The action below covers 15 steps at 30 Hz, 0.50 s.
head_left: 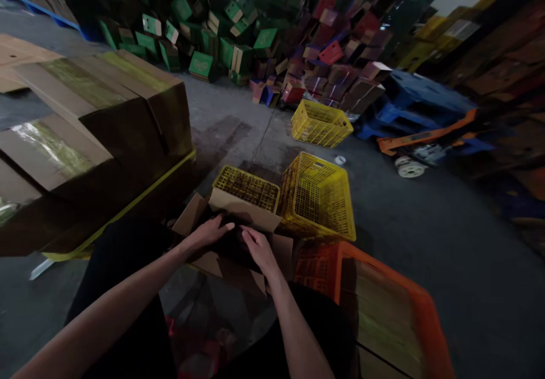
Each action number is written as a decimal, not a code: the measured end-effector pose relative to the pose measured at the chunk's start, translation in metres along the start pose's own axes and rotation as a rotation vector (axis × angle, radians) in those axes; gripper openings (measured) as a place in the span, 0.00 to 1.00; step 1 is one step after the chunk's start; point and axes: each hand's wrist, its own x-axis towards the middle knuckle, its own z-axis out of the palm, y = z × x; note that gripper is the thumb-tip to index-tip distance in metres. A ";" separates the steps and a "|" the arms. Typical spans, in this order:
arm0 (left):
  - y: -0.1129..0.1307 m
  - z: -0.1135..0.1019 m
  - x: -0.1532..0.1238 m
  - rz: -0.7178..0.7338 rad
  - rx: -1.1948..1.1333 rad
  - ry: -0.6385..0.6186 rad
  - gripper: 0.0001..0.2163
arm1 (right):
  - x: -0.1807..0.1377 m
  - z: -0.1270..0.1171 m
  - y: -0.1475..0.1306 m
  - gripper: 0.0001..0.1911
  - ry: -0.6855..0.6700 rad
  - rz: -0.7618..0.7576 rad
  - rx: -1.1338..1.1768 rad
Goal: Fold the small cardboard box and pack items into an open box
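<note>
A small open cardboard box [238,208] sits in front of me with its flaps spread outward. My left hand [210,232] lies flat over its dark opening, fingers stretched toward the right. My right hand [258,248] rests beside it on the box's right side, fingers extended and together, fingertips nearly meeting the left hand's. Neither hand visibly holds anything. The inside of the box is too dark to make out.
Two yellow plastic crates [317,197] stand just beyond the box, a third yellow crate [321,123] farther back. An orange crate [383,305] is at my right. Stacked cardboard cartons [93,129] on the left. Piles of green boxes [204,32] and red boxes [336,61] behind; a pallet jack [421,140] right.
</note>
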 end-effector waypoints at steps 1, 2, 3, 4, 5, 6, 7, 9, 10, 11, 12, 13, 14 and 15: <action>-0.002 0.000 -0.001 0.012 0.081 0.008 0.28 | 0.001 -0.002 0.000 0.21 0.023 0.024 -0.113; -0.003 0.000 -0.001 0.038 0.169 0.002 0.27 | 0.001 -0.005 0.001 0.21 0.033 0.058 -0.258; -0.004 -0.001 -0.002 0.066 0.235 -0.009 0.24 | 0.001 -0.007 0.002 0.21 0.022 0.093 -0.403; -0.005 -0.001 -0.002 0.091 0.282 -0.024 0.21 | 0.000 -0.008 0.002 0.22 -0.008 0.123 -0.523; -0.005 -0.001 -0.002 0.111 0.311 -0.040 0.18 | -0.001 -0.009 0.003 0.23 -0.044 0.144 -0.605; -0.004 -0.001 -0.002 0.129 0.327 -0.057 0.16 | -0.003 -0.008 0.003 0.24 -0.074 0.156 -0.646; -0.003 0.000 -0.002 0.145 0.332 -0.075 0.15 | -0.005 -0.006 0.003 0.26 -0.092 0.163 -0.668; 0.000 0.003 -0.001 0.174 0.337 -0.121 0.14 | -0.008 0.002 0.003 0.31 -0.101 0.179 -0.755; 0.001 0.006 -0.002 0.193 0.339 -0.155 0.13 | -0.009 0.006 0.003 0.33 -0.104 0.192 -0.815; 0.002 0.010 -0.002 0.209 0.343 -0.194 0.13 | -0.008 0.011 0.003 0.33 -0.102 0.207 -0.872; 0.003 0.014 -0.003 0.223 0.346 -0.235 0.13 | -0.007 0.015 0.002 0.32 -0.095 0.220 -0.917; 0.003 0.018 -0.003 0.234 0.351 -0.273 0.12 | -0.005 0.018 0.002 0.31 -0.083 0.230 -0.943; 0.004 0.022 -0.004 0.243 0.356 -0.307 0.12 | -0.003 0.020 0.002 0.30 -0.066 0.234 -0.946; 0.004 0.026 -0.005 0.251 0.359 -0.336 0.12 | -0.001 0.022 0.002 0.28 -0.048 0.235 -0.942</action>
